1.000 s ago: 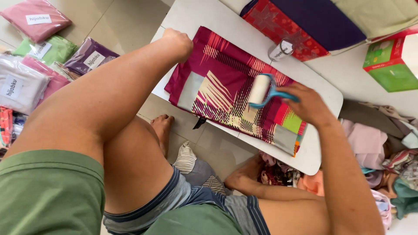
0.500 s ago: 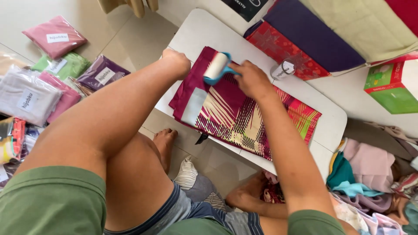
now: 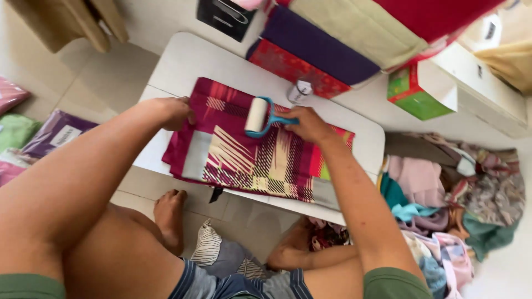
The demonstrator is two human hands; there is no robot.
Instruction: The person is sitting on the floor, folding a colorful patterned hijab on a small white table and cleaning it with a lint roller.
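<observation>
Head view, right hand: the right hand [image 3: 308, 124] at frame centre is closed around the teal handle of a lint roller [image 3: 260, 117], whose white drum lies on the cloth.
Head view, left hand: the left hand [image 3: 173, 111] at centre left rests knuckles-down on the upper left corner of the cloth, fingers curled; whether it pinches the fabric I cannot tell. The two hands are apart, roller between them.
Cloth: a folded patterned scarf [image 3: 244, 155] in maroon, cream and pink lies flat on a low white table [image 3: 183, 58], its lower edge at the table's near edge.
Handling: the scarf looks thin, soft and light, likely to slide and bunch under the roller; a flat press at a corner or edge should steady it. The roller looks light and rigid, best taken by its handle.
Upper frame: folded red, purple and cream fabrics [image 3: 321, 50], a small white tape roll [image 3: 300, 92], a green and red box [image 3: 417, 91].
Right of frame: a heap of loose clothes [image 3: 443, 194] on the floor.
Left edge: bagged garments [image 3: 52, 133].
</observation>
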